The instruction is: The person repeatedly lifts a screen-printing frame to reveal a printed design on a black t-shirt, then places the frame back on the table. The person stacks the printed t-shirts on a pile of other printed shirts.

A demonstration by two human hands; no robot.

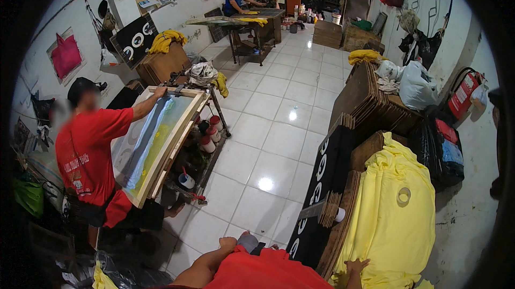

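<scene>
While the left hand (228, 243) is curled well away, the open right hand (355, 266) touches yellow cloth (383, 224) stretching up the frame's lower right.

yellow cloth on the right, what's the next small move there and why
Probably lift the tan ring off the yellow cloth with the right hand: the ring lies on top and might slide if the cloth is pulled, and that hand is at the cloth's near end, fingers spread.

A ring (398, 198), probably tape, lies on yellow cloth (382, 219).
</scene>
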